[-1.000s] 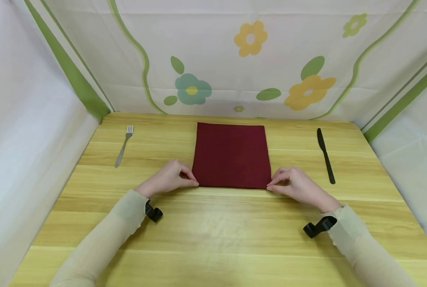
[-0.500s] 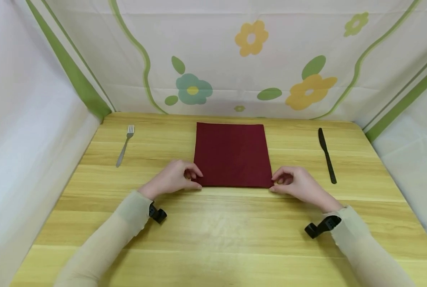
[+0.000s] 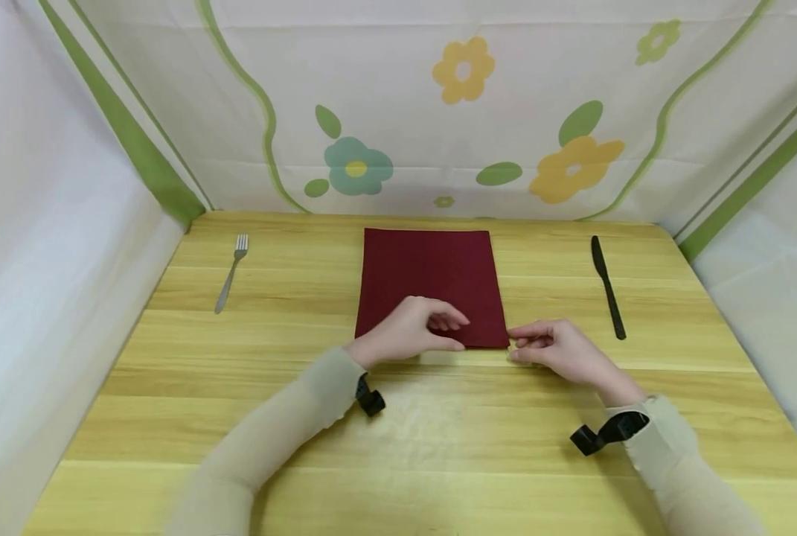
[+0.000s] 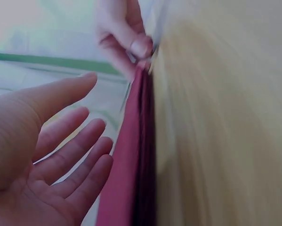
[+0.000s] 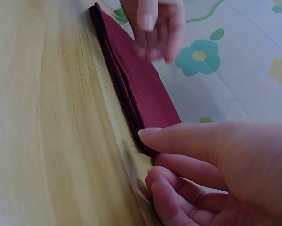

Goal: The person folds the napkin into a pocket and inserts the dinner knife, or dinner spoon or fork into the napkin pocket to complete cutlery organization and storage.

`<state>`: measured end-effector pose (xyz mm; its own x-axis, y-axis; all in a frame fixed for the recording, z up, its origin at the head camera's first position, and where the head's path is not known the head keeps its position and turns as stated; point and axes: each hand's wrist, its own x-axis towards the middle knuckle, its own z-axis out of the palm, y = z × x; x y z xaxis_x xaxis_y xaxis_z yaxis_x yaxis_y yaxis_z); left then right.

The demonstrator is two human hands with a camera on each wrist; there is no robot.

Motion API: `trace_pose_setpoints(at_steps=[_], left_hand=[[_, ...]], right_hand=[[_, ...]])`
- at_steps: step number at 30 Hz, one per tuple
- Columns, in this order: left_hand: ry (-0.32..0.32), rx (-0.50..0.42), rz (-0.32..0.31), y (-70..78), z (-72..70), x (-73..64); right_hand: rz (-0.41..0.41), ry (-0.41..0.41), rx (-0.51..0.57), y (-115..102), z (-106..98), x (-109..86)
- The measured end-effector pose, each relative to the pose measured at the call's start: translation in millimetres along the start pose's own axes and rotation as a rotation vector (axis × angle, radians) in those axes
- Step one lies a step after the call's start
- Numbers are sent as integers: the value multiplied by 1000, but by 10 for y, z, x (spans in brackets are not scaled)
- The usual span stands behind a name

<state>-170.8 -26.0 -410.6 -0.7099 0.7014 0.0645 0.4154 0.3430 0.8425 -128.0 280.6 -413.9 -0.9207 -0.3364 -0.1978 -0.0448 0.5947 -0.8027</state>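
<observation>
A dark red cloth napkin point(image 3: 431, 275), folded into a square of several layers, lies flat on the wooden table. My left hand point(image 3: 414, 327) hovers over its near edge, thumb and fingers spread apart with nothing between them. In the left wrist view the palm of that left hand point(image 4: 56, 146) faces the napkin's layered edge point(image 4: 131, 155). At the near right corner, my right hand point(image 3: 559, 350) has thumb and index finger on either side of the folded layers. The right wrist view shows the thumb of the right hand point(image 5: 202, 155) on the corner, the index finger just below.
A fork point(image 3: 232, 272) lies to the left of the napkin, tines pointing away. To the right is a black knife point(image 3: 609, 286). A white curtain point(image 3: 237, 112) with printed flowers hangs behind the table point(image 3: 398, 461) and along both sides.
My left hand has let go of the near left corner and moved right, over the napkin's near edge. My right hand stays at its corner, thumb and finger a little farther apart.
</observation>
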Motion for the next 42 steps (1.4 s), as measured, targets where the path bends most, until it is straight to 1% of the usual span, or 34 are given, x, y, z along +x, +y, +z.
trace_pose_setpoints(at_steps=[4, 7, 11, 15, 20, 23, 25, 27, 30, 33, 36, 39, 42], left_hand=[[-13, -37, -4, 17, 221, 239], [-13, -40, -14, 24, 356, 364], [-9, 11, -48, 23, 489, 466], [17, 47, -83, 46, 544, 503], [46, 73, -102, 63, 564, 526], [52, 83, -100, 64, 565, 529], [56, 74, -96, 64, 563, 528], [59, 66, -93, 69, 555, 524], [67, 84, -91, 76, 543, 519], [70, 120, -104, 83, 523, 510], [77, 122, -125, 74, 494, 504], [120, 78, -135, 64, 426, 496], [207, 17, -139, 47, 308, 484]], right_hand=[[-3, 1, -1, 2, 25, 5], [-10, 14, -13, 3, 39, 7], [2, 38, -2, -7, 57, 8], [35, 46, 60, -21, 77, 23], [64, 46, 170, -27, 109, 57], [74, 48, 240, -17, 129, 73], [73, 44, 288, -7, 138, 79], [73, 48, 316, 2, 145, 83], [68, 51, 347, 12, 154, 89], [73, 68, 367, 8, 172, 96], [80, 90, 380, 5, 199, 114], [98, 117, 372, -4, 223, 137], [126, 139, 344, -20, 228, 150]])
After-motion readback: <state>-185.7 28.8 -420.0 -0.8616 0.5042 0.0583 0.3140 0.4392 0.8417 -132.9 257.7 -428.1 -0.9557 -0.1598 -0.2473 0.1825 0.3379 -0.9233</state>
